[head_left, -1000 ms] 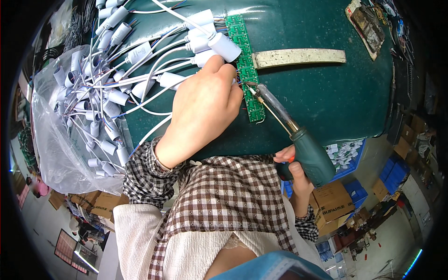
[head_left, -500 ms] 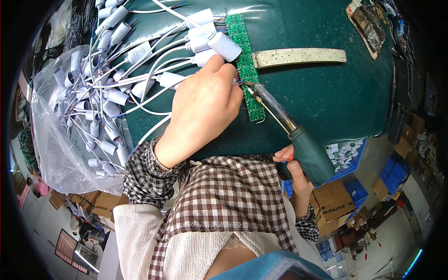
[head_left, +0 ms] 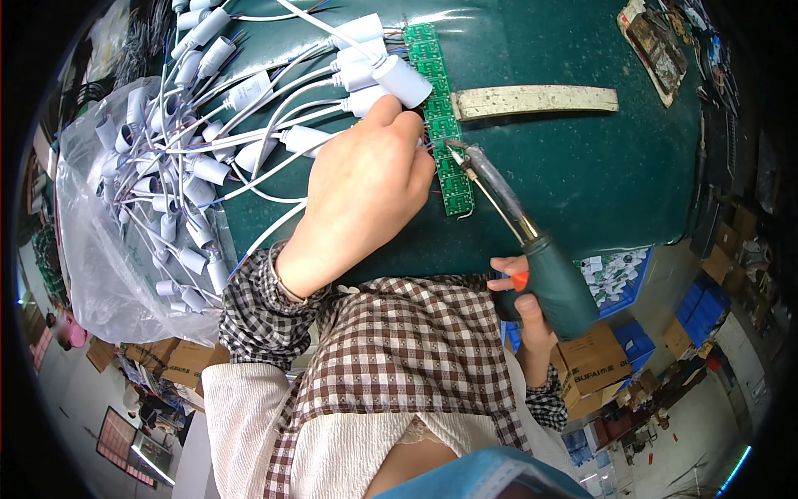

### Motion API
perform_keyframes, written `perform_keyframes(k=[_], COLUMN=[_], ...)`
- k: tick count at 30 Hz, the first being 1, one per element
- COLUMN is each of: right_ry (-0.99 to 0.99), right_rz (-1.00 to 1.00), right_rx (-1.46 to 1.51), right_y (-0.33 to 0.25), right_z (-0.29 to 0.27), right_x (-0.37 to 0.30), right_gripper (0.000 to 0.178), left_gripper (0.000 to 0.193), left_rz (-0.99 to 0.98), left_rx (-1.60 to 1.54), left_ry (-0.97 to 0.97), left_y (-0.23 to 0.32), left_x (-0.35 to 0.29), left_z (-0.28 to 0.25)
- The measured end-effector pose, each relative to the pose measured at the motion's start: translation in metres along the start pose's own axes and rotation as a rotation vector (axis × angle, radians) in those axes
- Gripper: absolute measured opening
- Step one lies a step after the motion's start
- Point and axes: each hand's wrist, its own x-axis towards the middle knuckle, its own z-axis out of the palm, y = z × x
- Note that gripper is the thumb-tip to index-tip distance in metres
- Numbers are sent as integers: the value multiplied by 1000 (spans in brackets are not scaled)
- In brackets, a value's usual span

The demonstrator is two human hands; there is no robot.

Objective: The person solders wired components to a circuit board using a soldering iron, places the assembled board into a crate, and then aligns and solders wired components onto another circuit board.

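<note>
A long strip of green circuit boards (head_left: 451, 179) lies on the green table. My left hand (head_left: 370, 179) is closed in a pinch at its left edge. Thin coloured wire ends show by the fingertips, which are partly hidden. My right hand (head_left: 532, 303) grips a soldering iron (head_left: 559, 283) by its dark green handle. The iron's tip is over the middle of the strip, close to my left fingertips; whether it touches cannot be made out. White lamp holders (head_left: 402, 81) with white cables lie left of the strip, some wired to its upper boards.
A pale curved bar (head_left: 536, 101) lies against the strip's right side. Far right sits a worn block on a tray (head_left: 655, 46). A clear plastic bag (head_left: 87, 274) with many lamp holders lies at the left. Below the table's right edge are a blue bin (head_left: 636, 287) and cardboard boxes (head_left: 594, 362).
The soldering iron has shifted slightly right, its tip drawing back from my left fingertips. My left hand has barely moved.
</note>
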Motion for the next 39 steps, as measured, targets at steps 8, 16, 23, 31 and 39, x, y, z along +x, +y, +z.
perform_keyframes(k=[8, 16, 23, 31, 39], right_ry=[-9, 16, 36, 89, 55], right_rz=[5, -101, -156, -253, -338], right_rx=[10, -116, -90, -23, -76], right_y=[-2, -3, -7, -5, -8], right_z=[-2, -4, -7, -14, -29], right_x=[0, 4, 11, 9, 9], right_gripper=[46, 61, 65, 60, 55], left_gripper=[12, 11, 12, 12, 25], left_rz=[44, 28, 38, -1, 92], left_rx=[21, 26, 37, 61, 99], left_ry=[54, 51, 95, 137, 285], left_y=[1, 3, 4, 6, 7], left_x=[0, 0, 0, -10, -34], left_z=[1, 3, 5, 17, 30])
